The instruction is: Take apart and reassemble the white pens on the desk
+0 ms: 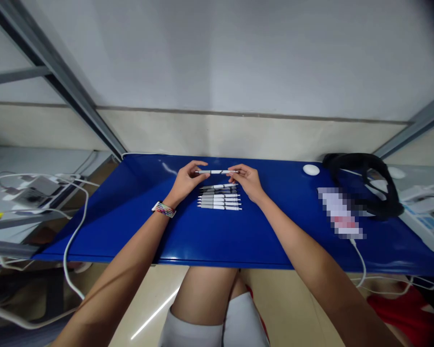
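Observation:
A white and grey pen (pixel 217 172) is held level above the blue table, its tip to the left. My right hand (pixel 248 180) pinches its clicker end between thumb and fingers. Around the tip end are the thumb and a finger of my left hand (pixel 187 180), while its index finger stretches out above the pen. Just below the two hands, several similar pens (pixel 220 200) lie side by side in a stacked row, tips left. Most are white and grey; one or two near the top of the row look darker.
The blue table (pixel 130 217) ends at a wall behind. To the right are a white oval object (pixel 311 169), a black strap-like headset (pixel 365 188) and a blurred-out phone-like object (pixel 342 214) on a white cable. Metal posts (pixel 79 96) frame the table; cables (pixel 75 231) hang at left.

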Tool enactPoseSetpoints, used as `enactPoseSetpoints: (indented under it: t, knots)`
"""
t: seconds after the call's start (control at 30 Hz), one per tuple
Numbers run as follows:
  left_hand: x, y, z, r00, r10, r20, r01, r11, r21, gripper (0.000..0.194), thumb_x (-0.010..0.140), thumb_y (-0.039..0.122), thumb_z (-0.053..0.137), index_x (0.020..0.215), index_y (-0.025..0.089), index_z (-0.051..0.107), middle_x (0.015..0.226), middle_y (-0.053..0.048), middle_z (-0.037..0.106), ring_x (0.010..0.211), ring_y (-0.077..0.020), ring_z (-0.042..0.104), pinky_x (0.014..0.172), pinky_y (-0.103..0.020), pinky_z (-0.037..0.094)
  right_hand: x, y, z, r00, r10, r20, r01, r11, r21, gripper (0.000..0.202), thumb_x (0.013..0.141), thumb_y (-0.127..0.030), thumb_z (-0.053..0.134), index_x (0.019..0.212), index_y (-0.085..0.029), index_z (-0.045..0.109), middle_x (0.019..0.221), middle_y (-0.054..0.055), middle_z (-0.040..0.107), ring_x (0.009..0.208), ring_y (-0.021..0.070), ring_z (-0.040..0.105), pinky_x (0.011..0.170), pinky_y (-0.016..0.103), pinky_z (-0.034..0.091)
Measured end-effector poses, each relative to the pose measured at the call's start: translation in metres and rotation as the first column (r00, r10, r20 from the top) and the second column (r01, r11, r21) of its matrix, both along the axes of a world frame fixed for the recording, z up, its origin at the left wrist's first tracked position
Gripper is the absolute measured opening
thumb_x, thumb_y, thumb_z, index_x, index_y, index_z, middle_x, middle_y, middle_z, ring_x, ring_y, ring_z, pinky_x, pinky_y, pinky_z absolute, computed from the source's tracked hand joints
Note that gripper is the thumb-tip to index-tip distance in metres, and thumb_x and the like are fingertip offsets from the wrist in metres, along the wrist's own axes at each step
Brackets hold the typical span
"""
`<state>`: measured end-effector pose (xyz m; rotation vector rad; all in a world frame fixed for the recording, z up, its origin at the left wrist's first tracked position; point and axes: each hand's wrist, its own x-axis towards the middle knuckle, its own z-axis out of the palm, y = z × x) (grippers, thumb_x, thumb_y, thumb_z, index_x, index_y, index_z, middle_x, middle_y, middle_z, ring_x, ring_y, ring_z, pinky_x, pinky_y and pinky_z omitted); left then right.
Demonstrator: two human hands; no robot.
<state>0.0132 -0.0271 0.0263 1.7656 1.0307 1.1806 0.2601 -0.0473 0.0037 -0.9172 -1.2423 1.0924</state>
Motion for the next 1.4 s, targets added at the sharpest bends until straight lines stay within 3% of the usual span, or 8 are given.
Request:
enactPoseSetpoints:
  t: [0.13,0.27,0.5,0.57,0.67,0.83,0.93,1.4]
  knots:
    - [-0.001,0.003,-0.002,1.000,0.008,-0.005,-0.008,1.000,-0.011,0.042,0.095,0.060,0.069,0.084,0.020,0.078,0.076,-0.006,0.076,0.075,-0.0215,0.070,0.081,-0.036,0.053,0.002,0.001,-0.001,1.000,-0.020,-0.003,0.020,1.000,-0.006,0.035,0.076,-0.050,0.088,0.095,-0.023,0.077,0.085,0.005,0.079,0.068,0.0174,0.070,0.066,0.034,0.057]
    - [-0.002,0.004,-0.003,1.000,0.010,0.017,-0.010,1.000,0.004,0.036,0.087,0.055,0.080,0.099,0.021,0.079,0.083,-0.005,0.077,0.080,-0.0214,0.070,0.081,-0.034,0.052,0.001,0.002,-0.001,0.999,-0.030,-0.017,0.030,1.000,-0.009,0.034,0.076,-0.049,0.089,0.094,-0.023,0.077,0.083,0.004,0.079,0.066,0.0168,0.069,0.065,0.033,0.056]
    - [-0.002,0.004,-0.003,0.999,-0.018,0.029,0.019,0.999,-0.035,0.034,0.084,0.052,0.083,0.100,0.022,0.078,0.082,-0.003,0.076,0.077,-0.0196,0.068,0.078,-0.032,0.051,0.002,0.002,0.001,0.998,-0.063,-0.014,0.063,0.998,-0.025,0.035,0.074,-0.050,0.089,0.093,-0.023,0.077,0.082,0.004,0.079,0.066,0.0168,0.068,0.065,0.033,0.057]
    - [-0.003,0.005,-0.003,1.000,0.002,0.005,-0.001,0.999,-0.036,0.035,0.088,0.055,0.079,0.086,0.020,0.078,0.075,-0.003,0.073,0.070,-0.0182,0.065,0.073,-0.031,0.049,0.003,0.002,0.001,0.998,-0.063,-0.015,0.062,0.998,-0.026,0.035,0.074,-0.050,0.089,0.093,-0.023,0.077,0.082,0.004,0.079,0.066,0.0169,0.068,0.065,0.033,0.057]
    - [-0.006,0.008,-0.006,0.996,0.067,-0.058,-0.069,0.997,-0.042,0.058,0.099,0.063,0.061,0.061,0.020,0.070,0.056,-0.003,0.062,0.058,-0.0165,0.057,0.067,-0.032,0.045,0.004,0.003,0.001,0.999,-0.037,-0.024,0.036,0.999,-0.012,0.034,0.074,-0.048,0.089,0.094,-0.023,0.077,0.084,0.004,0.079,0.068,0.0170,0.069,0.066,0.033,0.056]
    - [-0.009,0.013,-0.010,0.994,0.087,0.061,-0.085,0.995,-0.044,0.034,0.087,0.053,0.080,0.094,0.020,0.081,0.081,-0.005,0.075,0.074,-0.0189,0.066,0.074,-0.032,0.050,0.011,0.004,0.000,0.994,-0.047,-0.097,0.042,0.998,-0.055,0.032,0.076,-0.044,0.087,0.098,-0.023,0.078,0.085,0.003,0.078,0.070,0.0159,0.068,0.067,0.032,0.055]
    - [-0.009,0.014,-0.012,0.988,0.100,0.120,-0.092,0.993,-0.070,0.036,0.083,0.048,0.084,0.106,0.020,0.081,0.087,-0.006,0.077,0.080,-0.0201,0.069,0.079,-0.033,0.052,0.015,0.006,0.000,0.987,-0.091,-0.135,0.080,0.993,-0.085,0.032,0.076,-0.045,0.085,0.097,-0.023,0.077,0.084,0.003,0.077,0.069,0.0158,0.066,0.066,0.031,0.054]
    - [-0.010,0.014,-0.010,0.981,0.115,0.158,-0.104,0.992,-0.076,0.031,0.086,0.049,0.080,0.092,0.018,0.080,0.084,-0.006,0.076,0.080,-0.0200,0.067,0.084,-0.035,0.054,0.022,0.011,-0.007,0.974,-0.204,-0.094,0.195,0.976,-0.095,0.023,0.080,-0.038,0.074,0.098,-0.023,0.074,0.083,0.002,0.075,0.067,0.0159,0.067,0.063,0.030,0.051]
